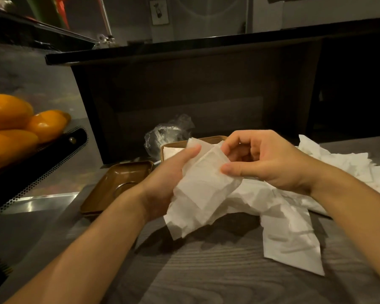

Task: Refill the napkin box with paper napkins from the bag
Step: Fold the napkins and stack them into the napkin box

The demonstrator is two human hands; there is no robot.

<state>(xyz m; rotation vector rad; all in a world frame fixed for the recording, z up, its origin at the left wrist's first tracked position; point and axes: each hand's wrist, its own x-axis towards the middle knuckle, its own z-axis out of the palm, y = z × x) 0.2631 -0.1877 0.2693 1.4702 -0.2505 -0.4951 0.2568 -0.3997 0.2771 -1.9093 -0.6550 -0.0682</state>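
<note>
Now 2 hands (206,170) gripping 1 napkin wad (204,189), 1 box (176,145)

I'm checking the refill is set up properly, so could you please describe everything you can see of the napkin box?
The napkin box looks like a shallow brown wooden box with rounded corners, standing open on the wood-grain table. Only its far rim and left corner show; both hands and the held napkins hide the rest. Pale napkins seem to lie inside. A crumpled clear plastic bag sits just behind it, and its matching lid lies upturned to the left.
</note>
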